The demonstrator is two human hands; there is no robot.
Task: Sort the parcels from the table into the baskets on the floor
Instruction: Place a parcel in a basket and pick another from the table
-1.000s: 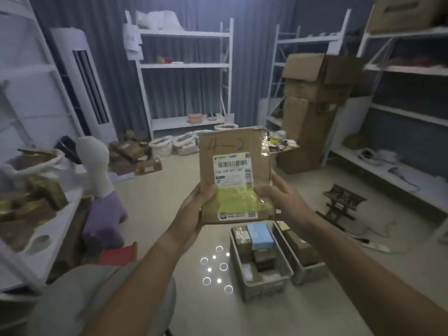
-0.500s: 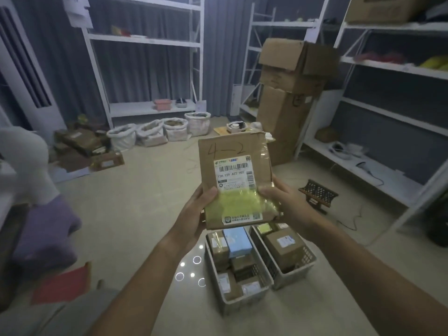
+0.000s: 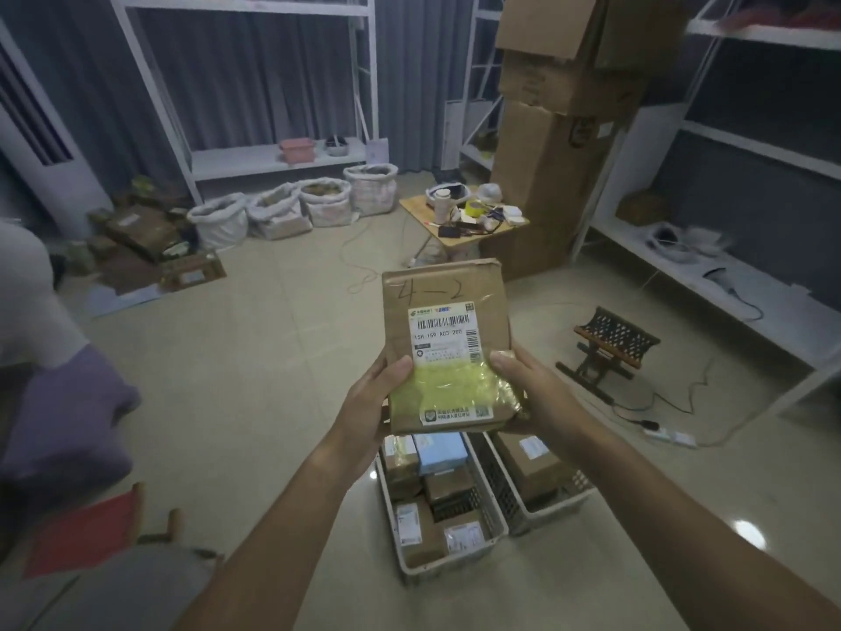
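A flat brown parcel (image 3: 448, 307) marked "4-2", with a white barcode label and yellow tape, is held upright in front of me. My left hand (image 3: 373, 403) grips its lower left edge, thumb on the front. My right hand (image 3: 530, 389) grips its lower right edge the same way. Below the parcel, on the floor, stand two white baskets side by side. The left basket (image 3: 496, 530) holds several brown parcels and a light blue box. The right basket (image 3: 564, 498) holds a large brown parcel with a white label.
A small folding stool (image 3: 607, 346) and a power strip with cables (image 3: 669, 432) lie right of the baskets. White shelving (image 3: 737, 284) lines the right wall. A low wooden table (image 3: 464, 216), tall cardboard boxes (image 3: 553, 175) and white sacks (image 3: 291, 209) stand farther back. Loose parcels (image 3: 150, 248) lie at left.
The view has swung right and down: the table at left has left the frame and the baskets appear nearer. Both hands keep the same hold on the parcel.
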